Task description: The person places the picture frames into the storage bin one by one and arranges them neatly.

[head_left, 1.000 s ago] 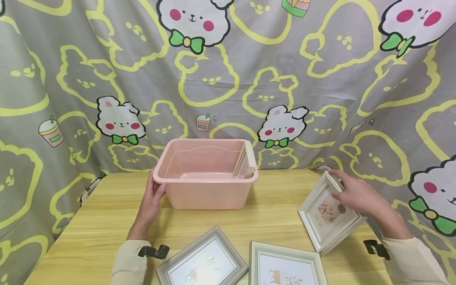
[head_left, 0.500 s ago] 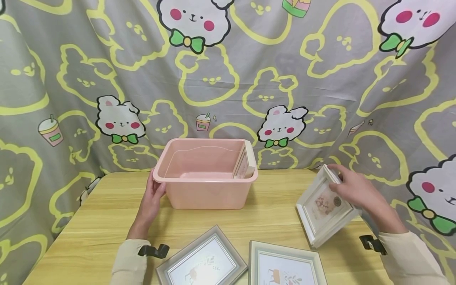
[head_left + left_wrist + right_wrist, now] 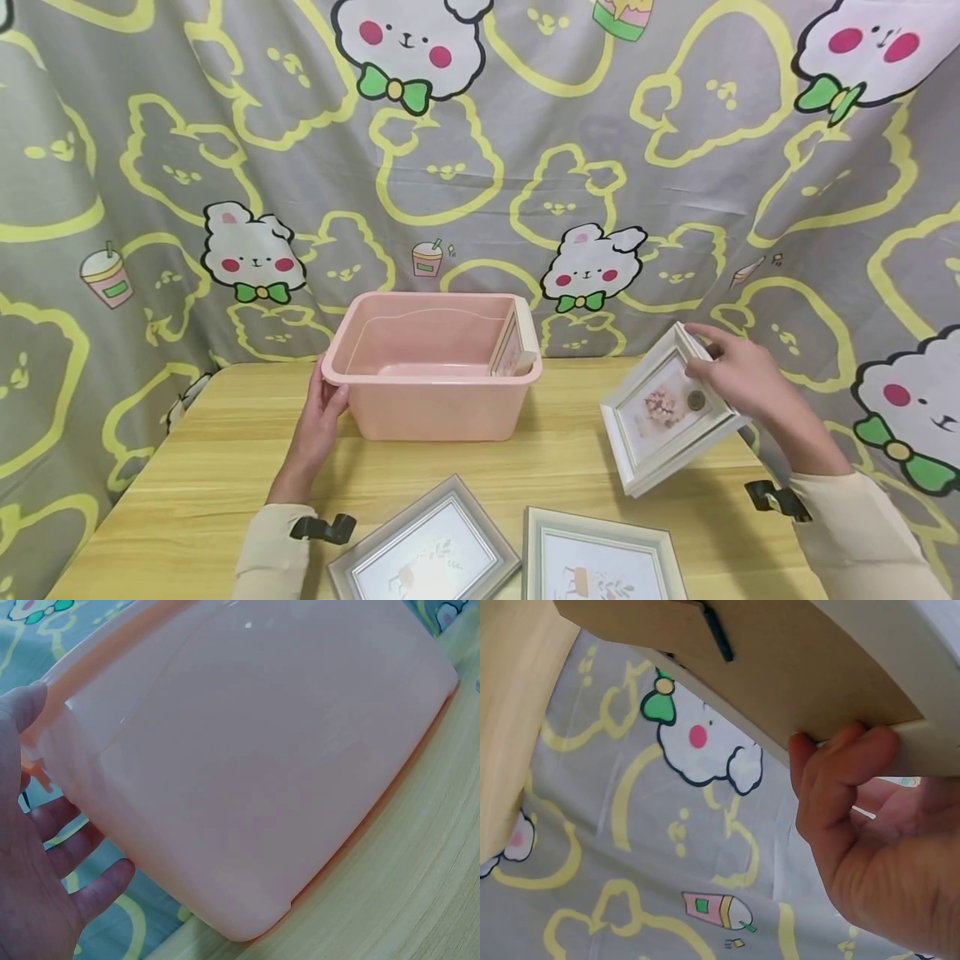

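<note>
A pink plastic storage bin (image 3: 438, 410) stands on the table. My left hand (image 3: 317, 425) grips its left end by the rim; in the left wrist view the thumb (image 3: 28, 705) lies at the rim, the other fingers along the end wall. At the right, my right hand (image 3: 746, 383) holds a white picture frame (image 3: 660, 408) by its upper right edge, tilted and raised off the table. A flower picture and a round dark spot show on its front. The right wrist view shows its brown backing board (image 3: 802, 675). Another cream picture frame (image 3: 527, 333) stands upright inside the bin's right end.
Two more picture frames lie face up near the front: a grey one (image 3: 480, 521) turned at an angle and a pale greenish one (image 3: 600, 527) beside it. Behind the wooden table (image 3: 225, 467) hangs a grey patterned curtain (image 3: 480, 183).
My right hand has carried the white picture frame up and left, toward the bin. The left hand, the bin and the frames lying on the table stay where they were.
</note>
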A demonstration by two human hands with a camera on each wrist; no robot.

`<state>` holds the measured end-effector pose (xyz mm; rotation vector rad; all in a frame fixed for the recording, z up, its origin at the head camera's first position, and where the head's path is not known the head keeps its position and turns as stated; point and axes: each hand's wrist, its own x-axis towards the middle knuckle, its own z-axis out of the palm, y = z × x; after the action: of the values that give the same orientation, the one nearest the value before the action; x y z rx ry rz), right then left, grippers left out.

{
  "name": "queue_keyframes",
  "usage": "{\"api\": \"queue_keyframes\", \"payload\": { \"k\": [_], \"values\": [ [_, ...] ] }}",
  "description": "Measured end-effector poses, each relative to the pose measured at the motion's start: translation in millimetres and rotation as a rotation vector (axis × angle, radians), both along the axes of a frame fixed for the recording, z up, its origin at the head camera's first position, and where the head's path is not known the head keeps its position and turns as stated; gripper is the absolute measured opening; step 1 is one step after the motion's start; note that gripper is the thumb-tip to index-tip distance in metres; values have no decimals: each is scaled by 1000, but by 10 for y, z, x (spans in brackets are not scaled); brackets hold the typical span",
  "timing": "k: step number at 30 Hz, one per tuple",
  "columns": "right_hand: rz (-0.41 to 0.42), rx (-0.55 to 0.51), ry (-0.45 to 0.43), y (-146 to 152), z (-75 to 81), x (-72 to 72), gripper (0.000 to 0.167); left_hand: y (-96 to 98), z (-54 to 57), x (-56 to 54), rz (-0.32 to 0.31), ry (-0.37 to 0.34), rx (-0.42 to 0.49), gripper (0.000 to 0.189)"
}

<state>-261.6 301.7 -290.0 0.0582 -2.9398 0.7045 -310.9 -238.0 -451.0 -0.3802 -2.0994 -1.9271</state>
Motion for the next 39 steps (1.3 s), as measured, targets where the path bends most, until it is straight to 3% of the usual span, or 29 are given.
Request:
{"api": "queue_keyframes", "payload": {
  "k": [7,20,26,39],
  "values": [
    [-7,-57,42,-101,83,-19,64,2,0,-6,7,-6,-4,62],
    [-11,-373,67,-233,197,-51,65,-16,-6,0,3,-10,-9,62],
    [8,-510,39,-239,229,-39,64,-11,-2,13,11,-3,-17,62],
    [40,-617,60,-285,298,-40,62,-2,-10,-1,14,-11,-16,63]
  ]
}}
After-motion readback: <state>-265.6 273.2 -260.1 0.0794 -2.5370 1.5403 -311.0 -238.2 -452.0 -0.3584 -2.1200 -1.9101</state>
